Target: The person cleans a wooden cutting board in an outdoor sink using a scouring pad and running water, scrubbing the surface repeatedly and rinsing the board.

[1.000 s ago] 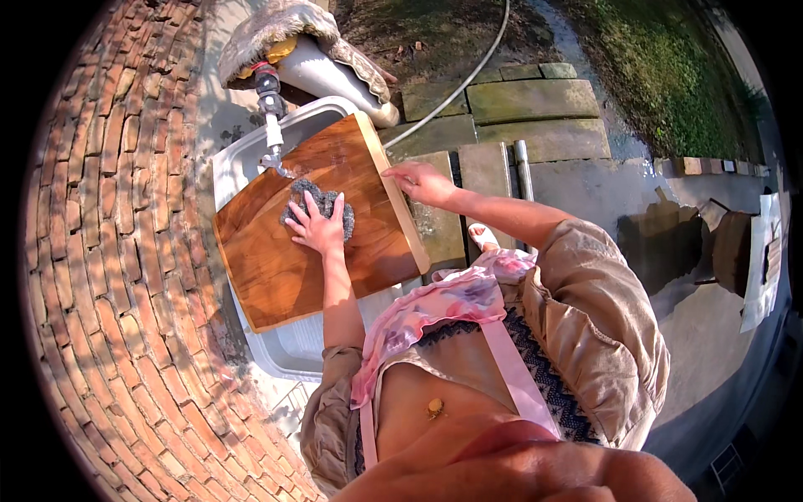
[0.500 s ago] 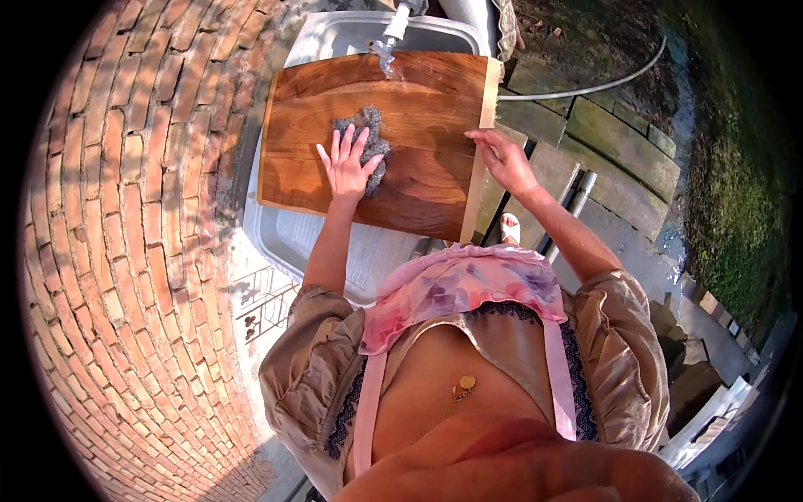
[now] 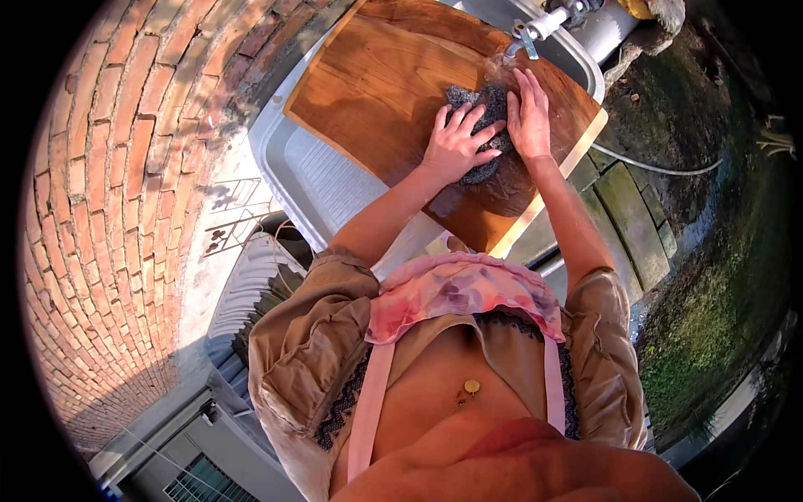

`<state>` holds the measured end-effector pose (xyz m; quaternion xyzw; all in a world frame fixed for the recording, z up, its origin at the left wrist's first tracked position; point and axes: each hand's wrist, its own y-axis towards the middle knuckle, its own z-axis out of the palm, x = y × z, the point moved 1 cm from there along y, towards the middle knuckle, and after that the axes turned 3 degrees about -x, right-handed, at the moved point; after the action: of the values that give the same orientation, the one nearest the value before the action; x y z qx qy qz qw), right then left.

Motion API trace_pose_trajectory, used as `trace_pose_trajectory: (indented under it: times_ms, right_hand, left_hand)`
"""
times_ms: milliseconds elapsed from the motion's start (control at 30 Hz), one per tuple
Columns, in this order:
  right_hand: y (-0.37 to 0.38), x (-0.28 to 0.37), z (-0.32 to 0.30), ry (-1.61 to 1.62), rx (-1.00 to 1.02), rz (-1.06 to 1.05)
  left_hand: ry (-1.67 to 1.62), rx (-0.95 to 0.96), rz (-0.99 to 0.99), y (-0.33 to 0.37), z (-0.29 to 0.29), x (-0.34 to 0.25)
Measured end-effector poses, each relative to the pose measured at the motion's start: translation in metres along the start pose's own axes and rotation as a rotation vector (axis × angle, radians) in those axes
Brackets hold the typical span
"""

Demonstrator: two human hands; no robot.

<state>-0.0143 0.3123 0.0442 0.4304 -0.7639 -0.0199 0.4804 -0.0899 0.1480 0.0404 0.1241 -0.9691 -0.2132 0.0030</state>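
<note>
1. Pressing down on a grey scouring pad (image 3: 483, 125), the left hand (image 3: 456, 144) lies flat with fingers spread, gripping nothing, just bearing on the pad
2. The right hand (image 3: 529, 113) lies open beside it, fingers straight and close together, its inner edge touching the pad and its palm on the wood
3. The pad sits on a large wooden board (image 3: 376, 92) that lies tilted across a steel sink (image 3: 314, 180), just below the tap (image 3: 535, 29)
4. By the look of it the scrubbing is partway through: the wood around the pad is dark and wet, while the near corner and the pale edge seem less worked; rinsing looks yet to come, though I cannot tell whether water runs from the tap
5. Half a second ago the right hand gripped the board's right edge; now it has come in beside the pad
6. The left hand has stayed on the pad, and the view has swung so the board sits higher and more to the right
</note>
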Motion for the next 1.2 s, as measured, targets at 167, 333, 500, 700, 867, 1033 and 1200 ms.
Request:
trace_pose_trajectory:
  times_ms: [167, 333, 500, 700, 867, 1033, 1200]
  right_hand:
    - [-0.004, -0.011, 0.026, -0.335, 0.094, -0.12]
    - [-0.004, -0.008, 0.03, -0.362, 0.125, -0.162]
    - [-0.005, -0.016, 0.031, -0.393, 0.146, -0.115]
    - [-0.005, -0.012, 0.031, -0.427, 0.167, -0.167]
    - [-0.006, -0.017, 0.032, -0.464, 0.198, -0.171]
    - [-0.002, -0.013, 0.033, -0.48, 0.193, -0.177]
    - [-0.005, -0.013, 0.035, -0.481, 0.18, -0.194]
  left_hand:
    - [0.246, -0.126, -0.282, 0.018, -0.008, 0.149]
    - [0.38, -0.19, -0.536, -0.047, -0.026, 0.243]
    - [0.26, -0.079, -0.547, -0.091, -0.057, 0.135]
    - [0.002, -0.002, -0.274, -0.019, -0.013, 0.12]
    - [0.342, -0.289, -0.422, -0.014, -0.008, 0.239]
    - [0.469, -0.112, -0.752, -0.102, -0.052, 0.217]
    - [0.27, 0.06, -0.733, -0.096, -0.075, 0.126]
